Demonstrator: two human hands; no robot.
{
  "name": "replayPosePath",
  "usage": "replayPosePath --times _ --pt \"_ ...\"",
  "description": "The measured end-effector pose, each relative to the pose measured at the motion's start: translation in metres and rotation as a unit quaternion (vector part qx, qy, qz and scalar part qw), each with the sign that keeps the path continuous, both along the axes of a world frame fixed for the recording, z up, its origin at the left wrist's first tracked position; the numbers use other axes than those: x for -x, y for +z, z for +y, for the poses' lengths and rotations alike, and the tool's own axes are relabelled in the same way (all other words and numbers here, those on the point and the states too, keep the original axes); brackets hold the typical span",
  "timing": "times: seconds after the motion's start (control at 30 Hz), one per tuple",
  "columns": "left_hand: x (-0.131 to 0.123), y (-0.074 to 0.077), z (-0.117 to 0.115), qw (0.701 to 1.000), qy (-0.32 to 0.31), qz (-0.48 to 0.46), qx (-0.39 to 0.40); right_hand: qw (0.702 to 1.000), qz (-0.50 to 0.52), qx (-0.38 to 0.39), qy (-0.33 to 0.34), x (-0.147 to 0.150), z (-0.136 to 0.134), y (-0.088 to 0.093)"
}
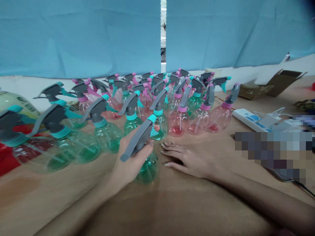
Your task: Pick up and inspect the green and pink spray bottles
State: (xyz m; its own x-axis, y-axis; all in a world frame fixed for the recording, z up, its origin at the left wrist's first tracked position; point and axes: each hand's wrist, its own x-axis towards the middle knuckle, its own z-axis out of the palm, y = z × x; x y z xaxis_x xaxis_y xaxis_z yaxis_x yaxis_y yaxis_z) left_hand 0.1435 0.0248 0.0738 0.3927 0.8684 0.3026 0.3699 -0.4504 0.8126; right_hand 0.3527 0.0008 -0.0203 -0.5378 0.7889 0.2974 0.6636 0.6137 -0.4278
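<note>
My left hand (130,160) is wrapped round the neck of a green spray bottle (147,168) with a grey trigger head and teal collar, standing on the brown table (172,203). Just right of that bottle, my right hand (184,159) lies flat on the table with its fingers stretched out, holding nothing. Behind both hands stands a crowd of several spray bottles, green ones (108,136) to the left and pink ones (219,116) to the right and back.
A white power strip (248,118) with cables lies at the right. Open cardboard boxes (283,82) sit at the far right by the blue curtain (98,36). A red object (7,157) is at the left edge. A blurred patch covers part of the right side.
</note>
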Motion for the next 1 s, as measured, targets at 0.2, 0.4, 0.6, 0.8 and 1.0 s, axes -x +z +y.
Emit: replayPosePath --times 0.2,0.4,0.6,0.8,1.0 --pt "-0.0006 0.0023 -0.0012 1.0 -0.002 0.002 0.0 1.0 -0.012 0.002 -0.002 0.0 0.0001 -0.0003" --pt "-0.0004 0.0029 -0.0007 1.0 0.002 0.016 -0.009 1.0 0.006 -0.001 -0.001 -0.0002 -0.0003 -0.0003" --pt "-0.0002 0.0014 -0.0003 1.0 0.001 0.006 -0.005 1.0 -0.013 -0.004 -0.003 -0.0001 -0.0002 -0.0001" --pt "0.001 0.0034 -0.0011 1.0 0.002 0.015 -0.007 1.0 -0.016 -0.001 -0.004 0.0003 -0.0011 0.0024" --pt "0.001 0.0024 0.0012 1.0 -0.012 0.019 -0.019 1.0 -0.018 -0.001 -0.006 0.0002 -0.0005 0.0004"
